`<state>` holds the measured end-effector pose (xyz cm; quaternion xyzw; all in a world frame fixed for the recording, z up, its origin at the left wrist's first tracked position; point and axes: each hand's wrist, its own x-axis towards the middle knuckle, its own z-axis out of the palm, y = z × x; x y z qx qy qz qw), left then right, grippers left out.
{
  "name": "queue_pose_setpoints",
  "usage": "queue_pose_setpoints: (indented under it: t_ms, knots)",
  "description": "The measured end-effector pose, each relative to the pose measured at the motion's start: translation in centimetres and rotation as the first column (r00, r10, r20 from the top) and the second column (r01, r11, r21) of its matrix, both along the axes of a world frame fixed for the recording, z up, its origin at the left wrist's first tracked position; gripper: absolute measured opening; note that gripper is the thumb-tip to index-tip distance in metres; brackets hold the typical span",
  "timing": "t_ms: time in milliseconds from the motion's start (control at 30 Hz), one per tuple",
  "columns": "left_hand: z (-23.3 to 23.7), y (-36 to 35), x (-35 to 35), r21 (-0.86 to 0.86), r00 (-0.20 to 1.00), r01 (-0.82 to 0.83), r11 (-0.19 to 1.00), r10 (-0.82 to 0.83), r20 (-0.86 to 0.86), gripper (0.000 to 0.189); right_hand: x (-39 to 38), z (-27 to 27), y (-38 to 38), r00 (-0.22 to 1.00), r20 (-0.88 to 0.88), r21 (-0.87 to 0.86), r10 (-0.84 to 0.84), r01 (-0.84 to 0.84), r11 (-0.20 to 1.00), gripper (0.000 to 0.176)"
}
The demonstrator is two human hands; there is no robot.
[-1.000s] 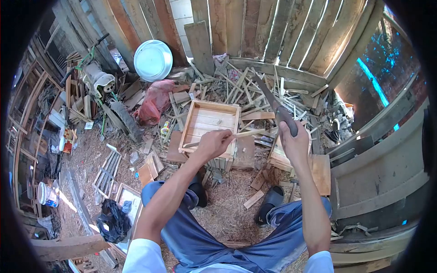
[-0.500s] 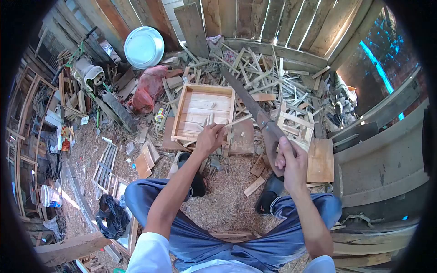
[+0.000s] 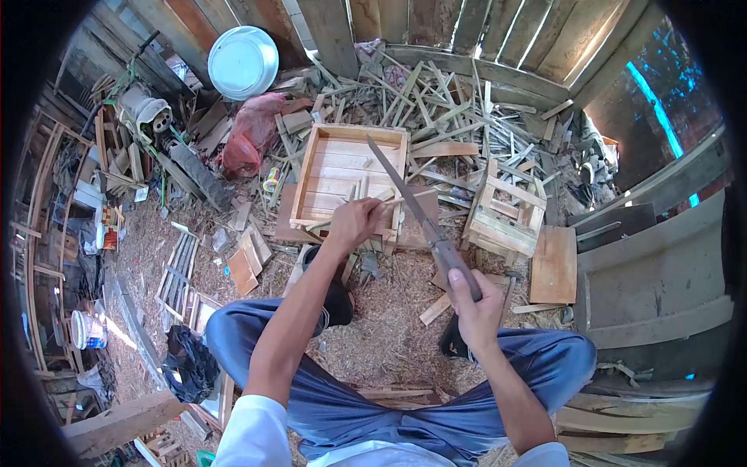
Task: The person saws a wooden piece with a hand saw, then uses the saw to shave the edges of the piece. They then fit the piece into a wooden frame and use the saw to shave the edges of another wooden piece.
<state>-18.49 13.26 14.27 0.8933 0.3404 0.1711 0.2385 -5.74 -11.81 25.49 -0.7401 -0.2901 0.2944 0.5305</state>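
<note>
My left hand [image 3: 356, 226] is closed around a thin wooden strip [image 3: 408, 198], which sticks out to the right over the near right corner of a shallow wooden box [image 3: 331, 175]. My right hand [image 3: 476, 307] grips the brown handle of a long handsaw [image 3: 402, 189]. The dark, tapering blade points up and left, crossing the strip in this view, with its tip over the box. Teeth are too fine to make out. Short sticks [image 3: 362, 187] stand just behind my left hand. Under the box lies a brown board [image 3: 286, 216].
A small wooden frame [image 3: 506, 214] stands right of the saw, beside a flat panel [image 3: 553, 265]. Scrap sticks [image 3: 443, 113] are heaped at the plank wall. Behind the box are a white basin [image 3: 243, 64] and red plastic bag [image 3: 253, 134]. Sawdust and offcuts cover the ground.
The saw has swung leftward and come down, its blade now crossing the strip. My right hand has moved slightly left and lower. My left hand keeps its hold on the strip.
</note>
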Motion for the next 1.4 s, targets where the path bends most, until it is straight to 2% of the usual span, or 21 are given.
queue_pose_setpoints:
  t_ms: [33, 100, 233, 300, 500, 533, 567, 700, 933, 1033, 1133, 1233, 1333, 1400]
  knots:
    - [0.1, 0.0, 0.0, -0.005, 1.0, -0.004, 1.0, 0.004, -0.001, 0.027, -0.3, -1.0, 0.0, 1.0, -0.008, -0.01, 0.0, 0.0, 1.0, 0.04]
    - [0.1, -0.2, 0.5, 0.096, 0.996, -0.012, 0.995, 0.021, -0.091, 0.031, -0.5, -1.9, 0.1, 1.0, 0.002, -0.043, 0.009, -0.009, 0.999, 0.04]
    - [0.6, -0.6, 0.7, 0.079, 0.994, -0.031, 0.996, 0.039, -0.102, 0.036, -1.3, -1.4, 0.2, 1.0, -0.013, -0.072, 0.005, -0.006, 0.997, 0.038]
    - [0.7, -0.6, 0.9, 0.1, 0.985, -0.065, 0.993, 0.08, -0.152, 0.04, -1.6, -2.5, 0.4, 0.978, 0.207, -0.05, 0.026, -0.016, 0.999, 0.034]
    - [0.8, -0.5, 1.3, 0.109, 0.97, -0.09, 0.99, 0.112, -0.215, 0.042, -2.6, -3.6, 1.2, 0.965, 0.25, -0.079, 0.076, -0.058, 0.995, 0.029]
    - [0.8, -0.5, 1.3, 0.107, 0.971, -0.088, 0.99, 0.109, -0.212, 0.042, -3.0, -4.0, 1.4, 0.969, 0.233, -0.088, 0.078, -0.059, 0.994, 0.028]
    - [0.7, -0.4, 1.3, 0.105, 0.97, -0.085, 0.991, 0.107, -0.217, 0.039, -3.6, -4.4, 1.5, 0.977, 0.208, -0.023, 0.038, -0.034, 0.999, 0.025]
    - [0.2, -0.2, 1.2, 0.103, 0.968, -0.074, 0.992, 0.096, -0.23, 0.035, -5.6, -4.8, 1.3, 0.965, 0.262, 0.003, 0.029, -0.03, 1.0, 0.024]
    - [0.1, 0.2, 1.3, 0.119, 0.975, -0.057, 0.991, 0.08, -0.205, 0.032, -6.3, -4.7, 2.2, 0.966, 0.258, -0.008, -0.014, 0.017, 1.0, 0.027]
    - [-0.4, -0.2, 1.0, 0.149, 0.979, -0.053, 0.987, 0.08, -0.188, 0.031, -5.9, -5.8, 0.9, 0.974, 0.223, -0.007, 0.046, -0.046, 0.999, 0.028]
    - [-0.7, 0.0, 0.9, 0.183, 0.99, -0.053, 0.982, 0.076, -0.121, 0.03, -6.3, -6.3, 1.6, 0.957, 0.28, -0.015, 0.078, -0.076, 0.997, 0.028]
    - [-0.8, 0.1, 1.5, 0.192, 0.983, -0.077, 0.978, 0.107, -0.15, 0.03, -6.3, -6.0, 2.4, 0.952, 0.306, 0.004, -0.015, 0.014, 1.0, 0.028]
    - [-1.2, -0.1, 1.2, 0.207, 0.988, -0.081, 0.975, 0.106, -0.113, 0.032, -5.5, -6.4, 1.3, 0.976, 0.204, 0.091, -0.076, 0.058, 0.994, 0.03]
    - [-1.4, 0.0, 1.2, 0.248, 0.991, -0.091, 0.965, 0.111, -0.069, 0.035, -4.5, -7.3, 0.6, 0.967, -0.17, 0.133, -0.188, 0.212, 0.968, 0.033]
